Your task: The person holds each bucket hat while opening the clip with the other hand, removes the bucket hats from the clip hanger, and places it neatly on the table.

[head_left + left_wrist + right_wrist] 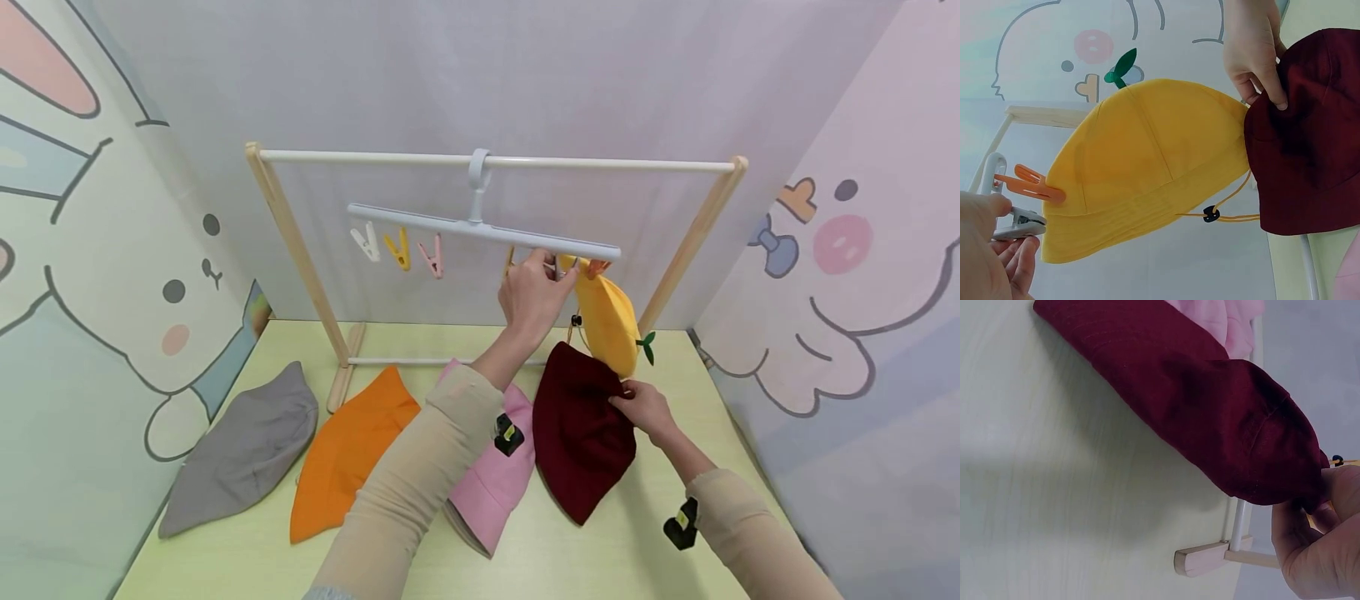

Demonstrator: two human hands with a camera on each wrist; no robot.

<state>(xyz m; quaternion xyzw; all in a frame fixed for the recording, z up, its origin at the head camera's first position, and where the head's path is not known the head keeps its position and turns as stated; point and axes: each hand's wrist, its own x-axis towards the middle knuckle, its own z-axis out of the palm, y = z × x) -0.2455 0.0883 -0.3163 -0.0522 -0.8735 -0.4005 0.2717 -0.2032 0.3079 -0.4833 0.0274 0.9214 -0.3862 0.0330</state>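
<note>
Left hand (532, 293) pinches grey clothespin (1025, 232) at yellow bucket hat (1147, 144) edge; right hand (647, 410) pinches maroon bucket hat (581, 437). Shallow bite could let yellow one slip.

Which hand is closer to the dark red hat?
The right hand: it pinches the crown of the dark red hat. The left hand is farther away, above the hat, pinching a grey clip under the hanger.
</note>
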